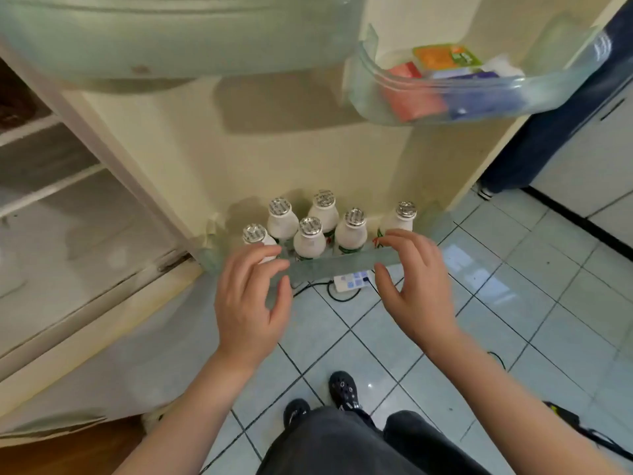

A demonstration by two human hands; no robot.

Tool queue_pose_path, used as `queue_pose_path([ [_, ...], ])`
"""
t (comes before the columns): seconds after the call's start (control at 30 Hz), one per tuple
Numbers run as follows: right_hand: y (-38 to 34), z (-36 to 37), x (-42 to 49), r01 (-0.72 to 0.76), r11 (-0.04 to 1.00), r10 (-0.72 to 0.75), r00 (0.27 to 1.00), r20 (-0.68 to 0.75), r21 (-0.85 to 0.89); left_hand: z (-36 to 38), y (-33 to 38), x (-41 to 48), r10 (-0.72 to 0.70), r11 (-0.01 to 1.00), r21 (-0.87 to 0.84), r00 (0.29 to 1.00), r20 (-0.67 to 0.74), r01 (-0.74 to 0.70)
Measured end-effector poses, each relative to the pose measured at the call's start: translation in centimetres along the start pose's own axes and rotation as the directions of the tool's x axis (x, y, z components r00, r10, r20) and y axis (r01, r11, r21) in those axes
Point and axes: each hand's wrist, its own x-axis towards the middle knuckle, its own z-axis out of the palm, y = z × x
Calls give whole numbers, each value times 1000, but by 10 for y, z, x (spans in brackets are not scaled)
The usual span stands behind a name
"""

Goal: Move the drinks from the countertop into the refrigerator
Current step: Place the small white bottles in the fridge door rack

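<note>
Several white drink bottles (310, 240) with silver foil caps stand upright in the bottom shelf (346, 264) of the open refrigerator door. My left hand (251, 296) hovers at the shelf's left front, fingers apart, fingertips close to the leftmost bottle (255, 236). At the right front, my right hand (412, 286) has its fingers spread over the rail, near the rightmost bottle (400, 217). Neither hand holds anything. The countertop is out of view.
The refrigerator's interior shelves (51, 190) lie at left. An upper door bin (455, 94) at right holds colourful packets. On the tiled floor (513, 286) under the door lies a white power strip (352, 281) with a black cable. My feet stand below.
</note>
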Motion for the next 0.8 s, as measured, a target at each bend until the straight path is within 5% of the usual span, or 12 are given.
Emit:
queue_pose_path([
  [0.1, 23, 8, -63, -144, 988, 150, 982, 111, -61, 12, 0, -60, -104, 988, -90, 969, 224, 127],
  [0.17, 40, 21, -114, -313, 942, 335, 906, 259, -125, 25, -4, -103, -263, 940, -56, 819, 509, 337],
  [0.2, 49, 28, -142, -414, 894, 448, 820, 357, -171, 34, -7, -125, -338, 895, 18, 649, 682, 447],
  [0.3, 72, 42, -231, -640, 672, 705, 397, 588, -373, 57, -19, -192, -347, 802, 346, -90, 933, 487],
  [0.33, 75, 42, -261, -665, 600, 742, 253, 621, -445, 57, -22, -210, -329, 800, 420, -271, 905, 429],
  [0.4, 73, 36, -317, -662, 483, 772, 14, 635, -573, 49, -28, -238, -342, 829, 494, -461, 819, 262],
  [0.5, 62, 23, -374, -652, 390, 775, -149, 614, -651, 44, -33, -262, -418, 811, 557, -490, 765, 179],
  [0.63, 48, 10, -410, -795, 258, 822, -119, 557, -549, 59, -21, -262, -463, 728, 603, -415, 783, 326],
  [0.8, 48, -5, -451, -894, 175, 830, -91, 550, -412, 102, 14, -254, -439, 825, 520, -328, 836, 222],
])
